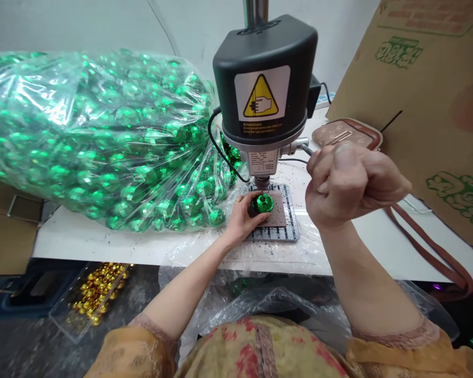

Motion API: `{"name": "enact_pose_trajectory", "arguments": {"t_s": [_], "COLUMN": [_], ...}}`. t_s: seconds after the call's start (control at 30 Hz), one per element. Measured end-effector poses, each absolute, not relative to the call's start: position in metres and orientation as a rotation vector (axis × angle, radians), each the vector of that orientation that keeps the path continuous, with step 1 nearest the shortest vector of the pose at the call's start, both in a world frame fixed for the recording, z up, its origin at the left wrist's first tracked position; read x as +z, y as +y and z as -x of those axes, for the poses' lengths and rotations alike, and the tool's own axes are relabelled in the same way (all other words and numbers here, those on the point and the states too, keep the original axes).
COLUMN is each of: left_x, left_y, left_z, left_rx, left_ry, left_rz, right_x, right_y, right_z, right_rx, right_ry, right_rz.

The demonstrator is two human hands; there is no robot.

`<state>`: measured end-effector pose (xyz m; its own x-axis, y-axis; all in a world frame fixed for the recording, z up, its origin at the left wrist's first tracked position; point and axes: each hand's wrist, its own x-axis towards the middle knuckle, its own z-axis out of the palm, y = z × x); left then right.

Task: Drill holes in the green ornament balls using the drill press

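A small bench drill press [265, 79] with a yellow warning sign stands before me. Under its chuck [262, 182], my left hand [244, 216] grips a shiny green faceted ball [265, 202] between thumb and fingers. The ball rests over a brownish board [278, 215] on the slotted metal base [292, 231]. The drill tip meets the top of the ball or sits just above it; I cannot tell which. My right hand [339, 181] is closed in a fist around the feed lever [306, 149] at the drill's right side.
A big clear plastic bag [102, 136] of green balls fills the left of the white table [102, 239]. Right of the drill lie a brown patterned purse [345, 132] and a tall cardboard box [425, 105]. Below left, a clear bin [76, 328] holds gold balls [100, 289]. Dark shavings litter the tabletop.
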<state>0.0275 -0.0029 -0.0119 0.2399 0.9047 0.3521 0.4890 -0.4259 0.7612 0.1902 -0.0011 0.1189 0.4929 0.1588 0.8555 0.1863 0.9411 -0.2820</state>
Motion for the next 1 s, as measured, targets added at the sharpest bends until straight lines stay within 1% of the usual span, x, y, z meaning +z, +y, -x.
{"name": "enact_pose_trajectory", "arguments": {"t_s": [0.5, 0.77, 0.87, 1.0], "left_x": [-0.011, -0.011, -0.011, -0.011], "left_y": [-0.003, -0.003, -0.003, -0.003], "left_z": [-0.027, -0.027, -0.027, -0.031], "left_rx": [1.094, 1.071, 1.065, 1.097], "left_ry": [1.267, 1.285, 1.291, 1.351], "left_rz": [-2.025, -2.027, -2.026, -1.964], "right_x": [0.117, 0.105, 0.118, 0.156], "right_y": [-0.003, -0.003, -0.004, 0.003], "right_z": [-0.192, -0.194, -0.190, -0.187], "right_rx": [-0.046, -0.093, -0.037, 0.077], "right_ry": [-1.152, -1.173, -1.079, -0.985], "right_rz": [0.284, 0.248, 0.353, 0.392]}}
